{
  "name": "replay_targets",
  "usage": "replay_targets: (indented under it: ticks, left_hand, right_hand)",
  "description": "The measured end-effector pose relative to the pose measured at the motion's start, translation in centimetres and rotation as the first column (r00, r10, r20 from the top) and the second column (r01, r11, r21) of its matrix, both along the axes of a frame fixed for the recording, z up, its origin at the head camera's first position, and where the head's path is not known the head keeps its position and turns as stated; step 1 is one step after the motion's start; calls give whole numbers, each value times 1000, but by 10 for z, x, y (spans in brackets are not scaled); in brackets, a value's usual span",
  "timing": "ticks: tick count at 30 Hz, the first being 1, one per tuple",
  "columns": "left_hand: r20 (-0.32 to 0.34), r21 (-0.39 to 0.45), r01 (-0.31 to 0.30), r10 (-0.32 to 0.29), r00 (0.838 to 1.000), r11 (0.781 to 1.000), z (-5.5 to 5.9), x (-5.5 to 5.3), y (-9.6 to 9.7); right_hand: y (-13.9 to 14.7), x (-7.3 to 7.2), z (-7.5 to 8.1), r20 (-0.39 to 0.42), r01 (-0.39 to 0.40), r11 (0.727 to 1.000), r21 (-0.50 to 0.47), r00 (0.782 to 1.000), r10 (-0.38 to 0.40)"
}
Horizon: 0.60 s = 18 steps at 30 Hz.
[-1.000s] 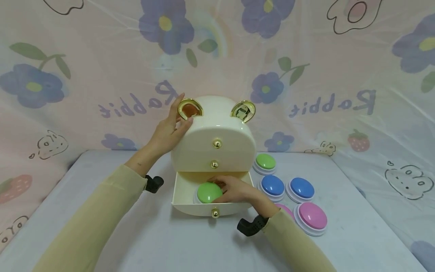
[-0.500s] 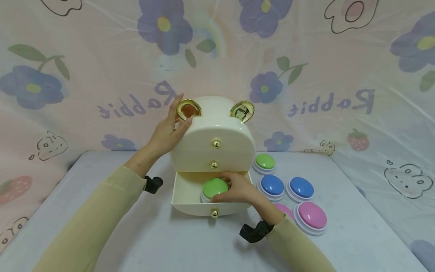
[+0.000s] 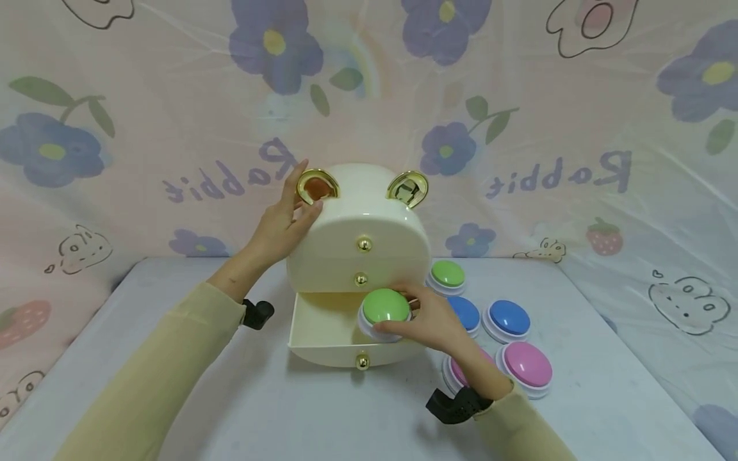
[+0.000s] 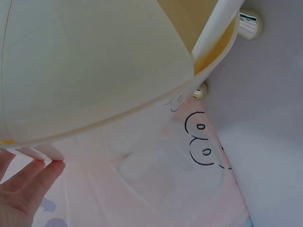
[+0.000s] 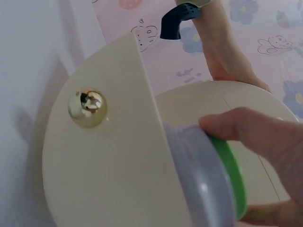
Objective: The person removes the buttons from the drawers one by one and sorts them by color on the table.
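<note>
A cream drawer box [image 3: 328,259] with gold-rimmed ears stands mid-table, its bottom drawer [image 3: 319,320] pulled out. My left hand [image 3: 277,232] holds the box's left ear [image 3: 318,186], thumb in front and fingers round the outer side; the left wrist view shows those fingers [image 4: 35,182] at the box's edge. Over the right part of the drawer, my right hand [image 3: 435,318] grips a green-topped push button [image 3: 385,306] by its white base. Up close in the right wrist view, the button [image 5: 203,177] is tilted beside the drawer front [image 5: 113,156], between thumb and fingers.
Right of the box lie more push buttons: a green one [image 3: 448,274], a blue one [image 3: 464,312] partly behind my right hand, another blue one [image 3: 508,317], a pink one [image 3: 527,365] and a second pink one [image 3: 455,374] partly hidden by my forearm. A patterned cloth [image 3: 369,121] hangs behind.
My right hand has moved the green push button rightward and upward from the drawer's floor. The left hand keeps its hold on the ear.
</note>
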<state>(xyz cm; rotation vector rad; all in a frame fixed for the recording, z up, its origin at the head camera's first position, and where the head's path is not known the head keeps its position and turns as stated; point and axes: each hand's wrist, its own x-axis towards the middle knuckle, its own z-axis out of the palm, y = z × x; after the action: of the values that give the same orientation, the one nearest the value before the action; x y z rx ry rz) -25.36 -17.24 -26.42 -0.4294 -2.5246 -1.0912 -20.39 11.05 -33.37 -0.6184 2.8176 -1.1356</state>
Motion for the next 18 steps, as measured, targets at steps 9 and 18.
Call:
replay_targets:
  ticks: [9,18]
  left_hand:
    - [10,4,2,-2,1000,1000,0,0,0]
    - [27,3,-7,6,1000,1000,0,1,0]
  right_hand:
    - [21,3,-5,-66,0,993,-119,998,-8]
    - [56,5,-11,-95,30,973,-228,994,-53]
